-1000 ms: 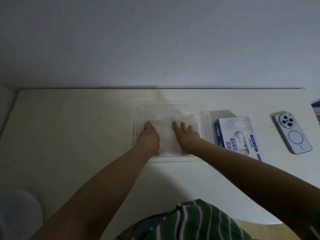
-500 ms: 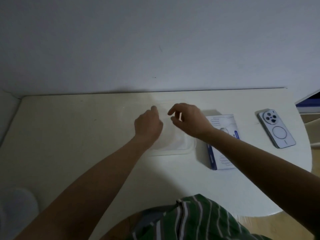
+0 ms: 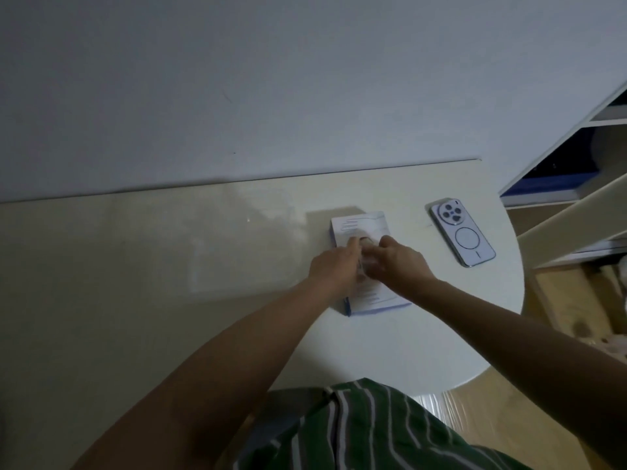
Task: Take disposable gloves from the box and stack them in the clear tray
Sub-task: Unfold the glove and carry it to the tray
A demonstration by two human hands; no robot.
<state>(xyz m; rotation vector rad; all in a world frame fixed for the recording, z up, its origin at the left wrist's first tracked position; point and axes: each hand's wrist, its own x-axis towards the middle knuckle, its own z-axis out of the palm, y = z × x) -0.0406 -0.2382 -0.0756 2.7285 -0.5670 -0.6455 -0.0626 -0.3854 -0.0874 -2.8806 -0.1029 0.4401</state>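
Note:
The white and blue glove box [image 3: 373, 298] lies flat on the table, right of centre. Both my hands meet over its top opening. My left hand [image 3: 334, 266] reaches in from the left, fingertips at the opening; blur hides whether it grips anything. My right hand [image 3: 398, 262] has its fingers curled at the opening and pinches a pale, translucent glove [image 3: 368, 261] that shows between the two hands. The clear tray [image 3: 237, 290] is a faint, blurred outline on the table to the left of the box; what is in it cannot be made out.
A phone [image 3: 463, 234] lies face down to the right of the box, near the rounded table edge [image 3: 509, 320]. White shelving [image 3: 576, 171] stands beyond the table on the right. The wall runs along the table's far edge.
Both hands left the tray, where they pressed on the gloves, and moved right to the box opening. The view swung right, so the tray now sits left of the hands.

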